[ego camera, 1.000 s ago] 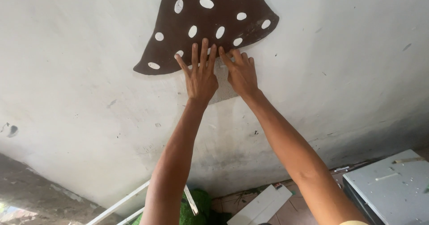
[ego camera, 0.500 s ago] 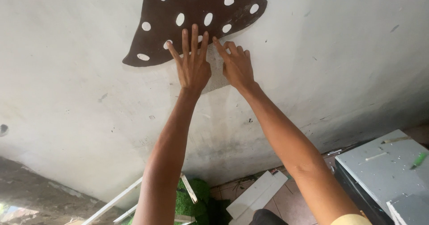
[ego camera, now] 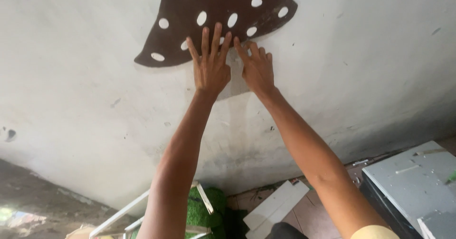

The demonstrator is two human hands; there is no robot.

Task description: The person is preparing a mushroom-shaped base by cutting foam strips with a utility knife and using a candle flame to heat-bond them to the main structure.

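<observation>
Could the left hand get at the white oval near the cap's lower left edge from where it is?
Probably yes: the left hand lies flat on the brown cap, the oval sits just beside it, and nothing lies between them.

Both hands are pressing flat against a pale wall (ego camera: 361, 68). The left hand (ego camera: 211, 65) is spreading its fingers over the lower edge of a dark brown mushroom-cap cutout (ego camera: 213, 18) dotted with white ovals. The right hand (ego camera: 258, 68) is lying just beside it at 3 o'clock. A grey box (ego camera: 413, 182) is sitting at 5 o'clock, a green mat (ego camera: 202, 208) at 6 o'clock.
</observation>
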